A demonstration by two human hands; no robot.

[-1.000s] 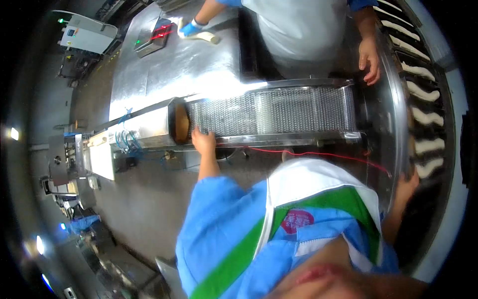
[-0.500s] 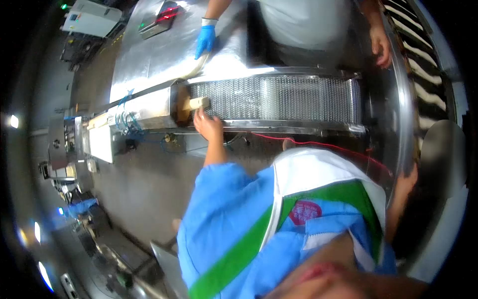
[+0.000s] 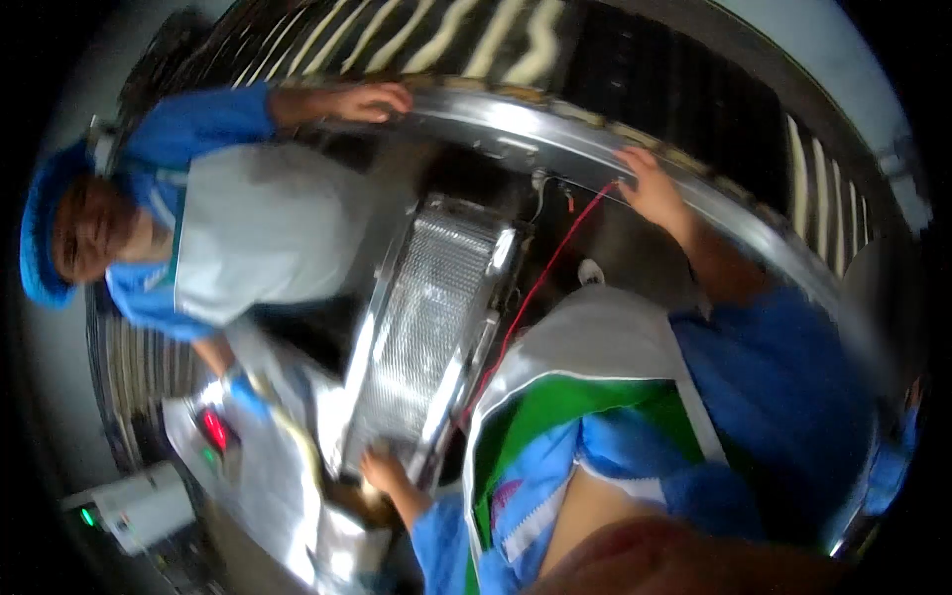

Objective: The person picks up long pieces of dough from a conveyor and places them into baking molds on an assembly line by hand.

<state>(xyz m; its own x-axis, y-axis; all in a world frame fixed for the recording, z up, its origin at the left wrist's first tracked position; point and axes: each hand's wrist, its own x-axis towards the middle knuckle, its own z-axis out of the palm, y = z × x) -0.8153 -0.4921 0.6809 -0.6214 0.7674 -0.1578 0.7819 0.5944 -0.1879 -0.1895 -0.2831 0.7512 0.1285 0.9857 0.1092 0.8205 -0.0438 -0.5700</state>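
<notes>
My left hand is at the near end of a metal mesh conveyor. Blur smears its fingers, and whether they hold anything does not show. My right hand lies with fingers apart on the edge of a curved metal rail, holding nothing. Beyond that rail, pale dough strips lie in rows on a dark surface. Near the left hand, a long pale dough strip runs along a shiny metal table.
Across the conveyor stands a co-worker in a pale apron, one bare hand at the rail and a blue-gloved hand by the dough strip. A red cord runs beside the conveyor. A device with red lights sits on the table.
My view has swung round to the right, bringing the curved rail and dough rows into sight. My left hand stays near the conveyor's end; the dough piece at its fingers is no longer distinct.
</notes>
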